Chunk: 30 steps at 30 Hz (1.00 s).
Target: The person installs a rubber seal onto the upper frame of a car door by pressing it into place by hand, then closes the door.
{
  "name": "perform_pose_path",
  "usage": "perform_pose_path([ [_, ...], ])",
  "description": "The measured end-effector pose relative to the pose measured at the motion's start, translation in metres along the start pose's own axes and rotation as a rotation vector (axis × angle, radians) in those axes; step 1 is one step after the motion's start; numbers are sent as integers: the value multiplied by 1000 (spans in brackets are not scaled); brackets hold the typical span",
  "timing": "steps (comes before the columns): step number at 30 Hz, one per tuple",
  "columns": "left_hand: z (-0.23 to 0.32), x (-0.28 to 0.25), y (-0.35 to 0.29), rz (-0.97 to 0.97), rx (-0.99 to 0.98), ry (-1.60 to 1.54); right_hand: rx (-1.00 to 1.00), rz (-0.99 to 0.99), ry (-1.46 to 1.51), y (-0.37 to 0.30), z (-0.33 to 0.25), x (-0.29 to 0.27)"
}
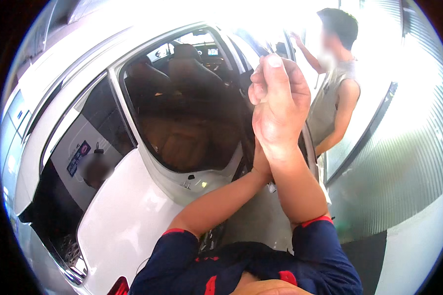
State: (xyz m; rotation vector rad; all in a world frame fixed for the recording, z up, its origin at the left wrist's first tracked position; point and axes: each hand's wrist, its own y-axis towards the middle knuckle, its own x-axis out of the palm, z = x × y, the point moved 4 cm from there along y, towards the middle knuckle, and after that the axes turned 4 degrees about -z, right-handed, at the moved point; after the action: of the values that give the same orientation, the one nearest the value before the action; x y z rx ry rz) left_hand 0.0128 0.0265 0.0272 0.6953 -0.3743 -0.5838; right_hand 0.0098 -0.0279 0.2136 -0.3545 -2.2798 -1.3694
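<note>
My right hand (282, 101) is raised at the edge of a white car's opened rear door (308, 147). Its thumb is pressed against curled fingers, and a thin glint shows above the fingertips; I cannot make out what they hold. Lower down, my left hand (262, 160) is beside the same door, behind my right forearm. Its fingers are hidden, so whether it grips or only touches the door cannot be seen. Past the door opening are the car's brown rear seat (182, 140) and dark front seats (189, 69).
Beyond the door a co-worker in a grey sleeveless top (332, 93) stands with an arm raised. A ribbed pale wall (408, 137) runs along the right. The white rear fender (128, 206) and dark rear side glass (103, 113) lie to my left. Glare washes out the far side.
</note>
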Motion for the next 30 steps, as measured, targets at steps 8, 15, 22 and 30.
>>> perform_pose_path([
  [8,144,-92,128,262,673,516,-19,-14,88,1,1,-18],
  [15,213,-89,221,-134,607,599,-19,-61,213,-2,-1,-26],
  [22,196,-70,234,-225,559,501,27,-38,190,-1,0,-28],
  [30,183,-72,247,-265,621,272,51,-58,91,0,-2,-17],
])
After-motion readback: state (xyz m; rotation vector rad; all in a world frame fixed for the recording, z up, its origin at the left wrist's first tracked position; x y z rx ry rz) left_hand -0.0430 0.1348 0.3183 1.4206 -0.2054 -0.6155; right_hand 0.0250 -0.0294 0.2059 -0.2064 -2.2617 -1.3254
